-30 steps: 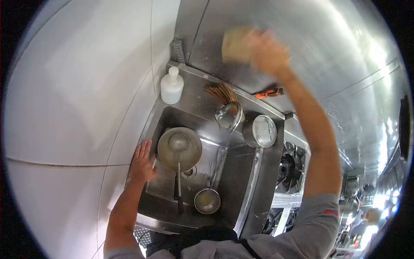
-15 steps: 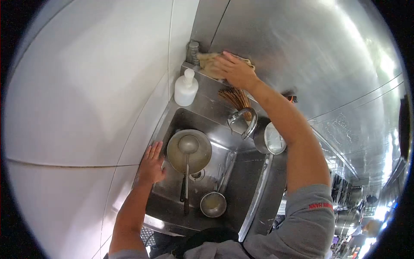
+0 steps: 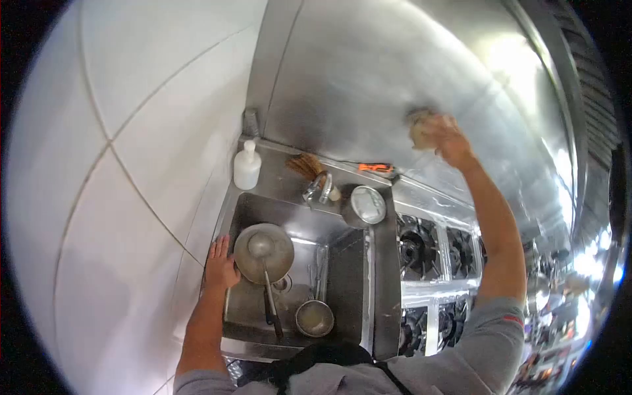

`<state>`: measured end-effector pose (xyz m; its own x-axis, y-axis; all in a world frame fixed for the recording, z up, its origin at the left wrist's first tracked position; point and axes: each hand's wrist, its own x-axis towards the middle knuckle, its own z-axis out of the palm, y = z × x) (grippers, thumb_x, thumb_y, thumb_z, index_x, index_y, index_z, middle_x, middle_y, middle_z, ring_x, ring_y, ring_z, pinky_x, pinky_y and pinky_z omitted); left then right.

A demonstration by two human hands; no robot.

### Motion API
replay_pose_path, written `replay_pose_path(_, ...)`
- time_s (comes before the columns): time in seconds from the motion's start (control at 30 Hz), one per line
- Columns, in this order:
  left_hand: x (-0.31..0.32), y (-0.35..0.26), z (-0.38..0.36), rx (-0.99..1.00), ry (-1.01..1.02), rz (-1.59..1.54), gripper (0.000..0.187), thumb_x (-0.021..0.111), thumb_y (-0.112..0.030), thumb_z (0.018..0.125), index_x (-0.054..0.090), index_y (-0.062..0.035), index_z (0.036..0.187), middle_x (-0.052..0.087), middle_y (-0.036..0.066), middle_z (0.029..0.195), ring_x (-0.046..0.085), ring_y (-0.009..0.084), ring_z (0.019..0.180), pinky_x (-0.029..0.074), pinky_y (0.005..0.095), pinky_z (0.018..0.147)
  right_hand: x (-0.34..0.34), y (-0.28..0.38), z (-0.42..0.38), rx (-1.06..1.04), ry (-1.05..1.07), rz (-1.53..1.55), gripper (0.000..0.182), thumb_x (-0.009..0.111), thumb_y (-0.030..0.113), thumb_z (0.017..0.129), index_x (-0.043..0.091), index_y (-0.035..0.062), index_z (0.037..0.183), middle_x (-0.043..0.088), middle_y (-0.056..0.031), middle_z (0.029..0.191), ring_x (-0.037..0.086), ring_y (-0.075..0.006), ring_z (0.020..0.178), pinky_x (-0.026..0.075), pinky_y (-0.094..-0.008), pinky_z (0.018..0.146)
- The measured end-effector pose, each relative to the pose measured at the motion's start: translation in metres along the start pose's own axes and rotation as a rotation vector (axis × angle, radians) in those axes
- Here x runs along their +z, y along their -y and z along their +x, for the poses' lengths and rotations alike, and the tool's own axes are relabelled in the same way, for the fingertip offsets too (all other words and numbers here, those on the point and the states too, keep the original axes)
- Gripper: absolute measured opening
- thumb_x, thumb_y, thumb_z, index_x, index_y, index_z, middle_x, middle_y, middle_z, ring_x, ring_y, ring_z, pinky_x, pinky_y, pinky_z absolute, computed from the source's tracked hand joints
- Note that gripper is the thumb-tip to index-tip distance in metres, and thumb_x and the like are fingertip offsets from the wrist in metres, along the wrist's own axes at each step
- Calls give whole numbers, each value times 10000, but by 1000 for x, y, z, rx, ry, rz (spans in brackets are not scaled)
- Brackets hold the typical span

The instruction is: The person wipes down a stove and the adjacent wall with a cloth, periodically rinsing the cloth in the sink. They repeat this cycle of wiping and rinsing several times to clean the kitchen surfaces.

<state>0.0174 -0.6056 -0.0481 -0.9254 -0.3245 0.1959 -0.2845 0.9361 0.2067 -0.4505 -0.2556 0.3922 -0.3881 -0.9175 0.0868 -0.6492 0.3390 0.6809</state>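
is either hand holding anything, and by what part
The right hand holds a cloth against the steel wall, by the side nearest the wrist; the left hand holds nothing.

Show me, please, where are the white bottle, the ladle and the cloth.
White bottle [image 3: 247, 171]: head view, middle of its body.
Ladle [image 3: 261, 245]: head view, on its round bowl.
Cloth [image 3: 420, 135]: head view, on its uncovered part, slightly blurred.
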Motion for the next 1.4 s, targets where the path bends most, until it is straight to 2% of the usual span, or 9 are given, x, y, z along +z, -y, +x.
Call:
replay_pose_path(0.27,5,-2,-14,38,28,0,460,675,-361,732,740,-51,1064,242,236,1573,191,383,1467,126,481,1210,-186,48,-316,1049,-536,976,389,531,205,995,552,-1,1325,648,-88,1163,570,-164,1091,441,-285,956)
replay_pose_path(0.33,3,-6,-16,57,34,19,464,671,-375,736,740,-61,1071,218,236,1582,173,382,1472,116,479,1211,-213,115,-387,1191,-626,1051,420,528,293,991,581,-4,1283,640,-92,1167,585,-163,1044,467,-304,919)
replay_pose_path(0.43,-3,-10,-20,25,148,79,503,660,-419,756,723,-85,1127,159,236,1601,127,376,1486,92,467,1214,-154,236,-519,1035,-1050,2141,488,499,384,993,535,55,1351,622,-119,1241,621,-254,1075,493,-406,960)
replay_pose_path(0.57,-6,-30,-13,44,259,93,618,677,-536,774,682,-115,1227,66,206,1626,72,350,1501,54,462,1214,-145,445,-570,1228,-1491,2418,723,569,527,897,407,60,1425,522,-170,1337,577,-316,1141,553,-441,855)
replay_pose_path(0.63,0,-51,-13,-249,132,-221,558,703,-386,768,652,-71,1227,290,239,1549,214,365,1462,156,489,1197,-163,524,-582,1271,-1583,2568,785,543,584,887,355,82,1461,494,-169,1369,565,-351,1147,520,-499,891)
replay_pose_path(0.73,-9,-162,-30,60,31,-606,426,710,-237,809,624,-33,1174,575,182,1281,511,366,1236,389,454,1062,-196,585,-605,1274,-1738,2609,878,505,669,872,277,114,1514,452,-168,1417,547,-402,1156,471,-586,945)
replay_pose_path(0.9,-88,-424,-181,1024,73,-1008,252,692,-86,839,653,7,1070,623,176,1224,582,340,1149,447,418,1001,-216,582,-678,1045,-2004,2444,815,435,655,908,279,155,1532,438,-114,1439,421,-355,1276,365,-532,1044)
replay_pose_path(1.23,-96,-658,-458,984,1159,-1246,197,590,-100,974,642,23,1118,677,91,1085,624,165,1031,467,290,945,-302,581,-893,883,-2218,2205,849,369,749,894,292,204,1540,353,-81,1552,393,-315,1383,332,-515,1131)
replay_pose_path(1.4,-98,-695,-539,1249,1050,-1146,404,600,-108,933,515,30,1303,563,173,1299,533,269,1216,416,377,1030,-325,614,-940,1033,-2200,2076,788,344,722,925,304,226,1535,388,-18,1531,431,-234,1358,354,-464,1121)
